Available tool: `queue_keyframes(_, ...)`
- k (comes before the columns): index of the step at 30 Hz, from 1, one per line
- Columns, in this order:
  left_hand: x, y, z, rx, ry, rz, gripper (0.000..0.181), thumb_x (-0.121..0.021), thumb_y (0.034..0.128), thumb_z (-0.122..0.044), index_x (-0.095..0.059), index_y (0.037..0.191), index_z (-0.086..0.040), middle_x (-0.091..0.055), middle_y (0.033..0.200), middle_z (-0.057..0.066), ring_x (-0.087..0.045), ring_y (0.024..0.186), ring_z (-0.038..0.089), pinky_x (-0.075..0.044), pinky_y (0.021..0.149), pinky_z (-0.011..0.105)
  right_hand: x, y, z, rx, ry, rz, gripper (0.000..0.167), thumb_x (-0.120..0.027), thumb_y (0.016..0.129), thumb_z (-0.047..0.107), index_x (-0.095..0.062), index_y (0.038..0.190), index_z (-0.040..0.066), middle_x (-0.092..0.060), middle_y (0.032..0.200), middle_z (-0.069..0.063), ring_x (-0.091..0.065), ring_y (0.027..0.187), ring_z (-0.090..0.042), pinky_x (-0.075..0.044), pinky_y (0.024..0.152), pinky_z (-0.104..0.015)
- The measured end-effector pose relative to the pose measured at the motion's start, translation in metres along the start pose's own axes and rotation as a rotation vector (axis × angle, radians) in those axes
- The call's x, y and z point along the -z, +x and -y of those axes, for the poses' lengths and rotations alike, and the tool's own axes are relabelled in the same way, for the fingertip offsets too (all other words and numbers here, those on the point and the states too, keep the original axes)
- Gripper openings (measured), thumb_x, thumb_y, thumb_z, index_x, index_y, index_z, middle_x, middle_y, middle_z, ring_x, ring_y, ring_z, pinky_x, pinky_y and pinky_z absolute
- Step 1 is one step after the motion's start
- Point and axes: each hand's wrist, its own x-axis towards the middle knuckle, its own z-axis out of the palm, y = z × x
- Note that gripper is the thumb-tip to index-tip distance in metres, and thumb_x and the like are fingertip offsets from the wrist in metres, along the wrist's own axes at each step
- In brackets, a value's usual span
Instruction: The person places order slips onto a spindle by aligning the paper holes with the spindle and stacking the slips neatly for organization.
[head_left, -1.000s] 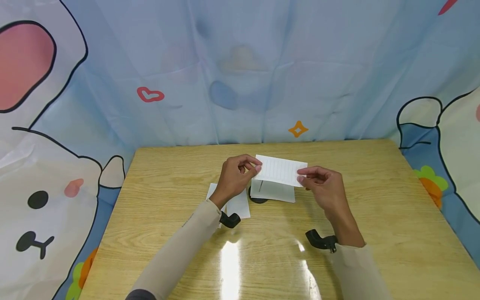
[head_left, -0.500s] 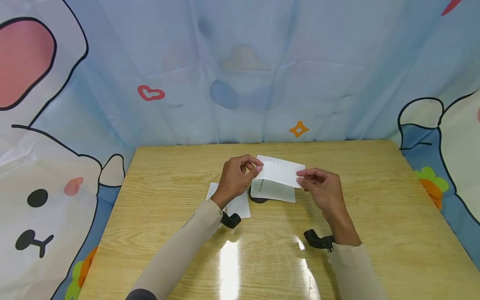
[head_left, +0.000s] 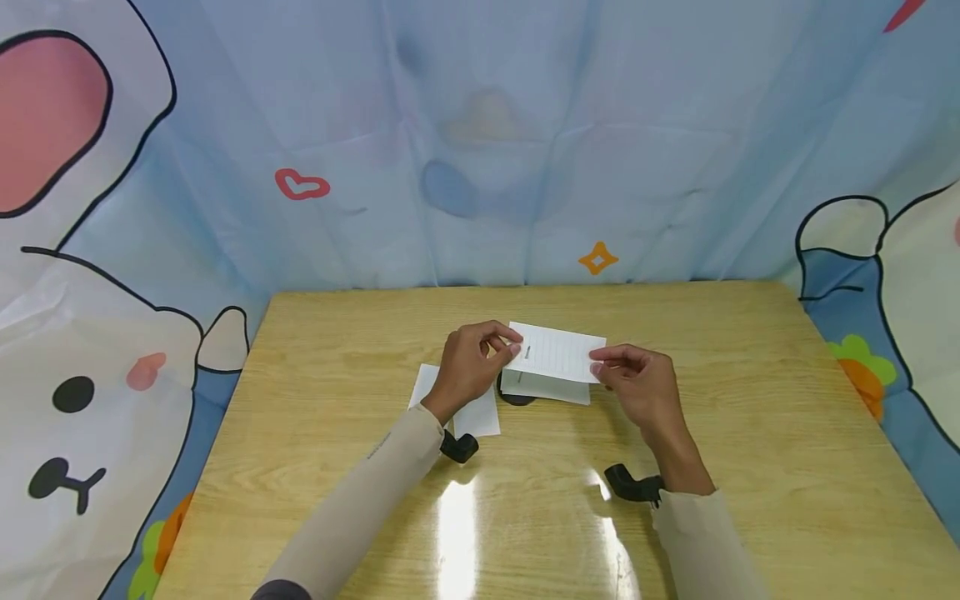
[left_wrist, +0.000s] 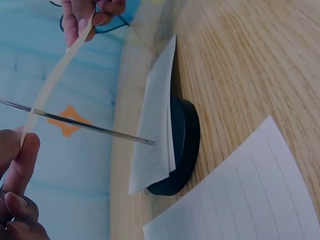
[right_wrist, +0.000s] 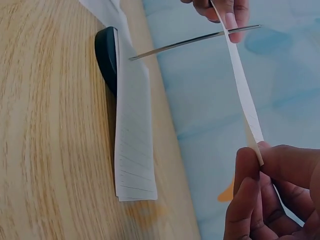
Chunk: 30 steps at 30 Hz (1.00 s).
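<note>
My left hand (head_left: pixel 467 367) pinches the left end of a lined white paper slip (head_left: pixel 566 353), and my right hand (head_left: pixel 641 385) pinches its right end. Between them the slip is stretched above the table. A thin metal paper spike (left_wrist: pixel 95 127) passes through it near my left fingers, its tip (right_wrist: pixel 257 26) standing out on the upper side. Lower on the spike, a few lined slips (right_wrist: pixel 134 135) rest on the round black base (left_wrist: pixel 189 145). The held slip hides part of these in the head view.
Loose white slips (head_left: pixel 477 414) lie on the wooden table (head_left: pixel 345 358) left of the base, partly under my left forearm. Behind the table hangs a blue cartoon-printed curtain (head_left: pixel 480 150). Light glares off the table's near part.
Both hands have lowered the slip slightly toward the near side and left. The spike's upper part now shows above the slip, where earlier it was seen only below it.
</note>
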Motion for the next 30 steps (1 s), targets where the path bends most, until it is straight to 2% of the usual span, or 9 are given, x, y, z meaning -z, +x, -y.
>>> queue_keyframes(6, -0.003, -0.001, 0.004, 0.008, 0.022, 0.002, 0.010, -0.076, 0.1006, -0.025, -0.081, 0.108, -0.020, -0.075, 0.083, -0.003, -0.046, 0.063, 0.016, -0.036, 0.062, 0.027, -0.002, 0.002, -0.005, 0.026, -0.017, -0.010, 0.020, -0.077, 0.098, 0.010, -0.079, 0.114, -0.001, -0.076, 0.104, -0.008, -0.070, 0.081, -0.008, -0.060, 0.074, -0.025)
queue_keyframes(11, -0.007, -0.003, 0.009, 0.013, 0.051, -0.003, 0.010, -0.076, 0.1006, -0.026, -0.081, 0.108, -0.020, -0.074, 0.081, -0.004, -0.050, 0.066, 0.015, -0.038, 0.063, 0.027, -0.004, 0.002, -0.009, 0.039, -0.092, -0.016, 0.017, -0.078, 0.098, 0.011, -0.081, 0.112, 0.003, -0.073, 0.109, -0.018, -0.071, 0.083, -0.018, -0.061, 0.074, -0.029)
queue_keyframes(14, -0.009, -0.003, 0.012, 0.017, 0.068, 0.000, 0.010, -0.076, 0.1006, -0.027, -0.081, 0.108, -0.021, -0.074, 0.082, -0.005, -0.051, 0.066, 0.014, -0.039, 0.061, 0.027, -0.006, 0.003, -0.012, 0.025, -0.118, -0.021, 0.016, -0.078, 0.097, 0.011, -0.081, 0.111, 0.004, -0.073, 0.109, -0.020, -0.069, 0.083, -0.021, -0.060, 0.071, -0.028)
queue_keyframes(21, -0.014, -0.005, 0.019, 0.005, 0.118, -0.001, 0.009, -0.078, 0.0993, -0.027, -0.081, 0.106, -0.022, -0.073, 0.081, -0.005, -0.052, 0.065, 0.012, -0.038, 0.059, 0.026, -0.011, 0.007, -0.023, -0.004, -0.168, -0.026, 0.014, -0.077, 0.097, 0.008, -0.081, 0.110, 0.005, -0.073, 0.107, -0.018, -0.066, 0.079, -0.009, -0.056, 0.068, -0.020)
queue_keyframes(30, -0.022, -0.007, 0.029, -0.003, 0.177, 0.010, 0.008, -0.079, 0.0983, -0.025, -0.081, 0.105, -0.020, -0.072, 0.079, -0.004, -0.051, 0.063, 0.010, -0.036, 0.057, 0.025, -0.016, 0.007, -0.032, -0.009, -0.238, 0.005, 0.015, -0.074, 0.097, 0.007, -0.081, 0.109, 0.005, -0.075, 0.102, -0.016, -0.067, 0.081, -0.013, -0.055, 0.070, -0.022)
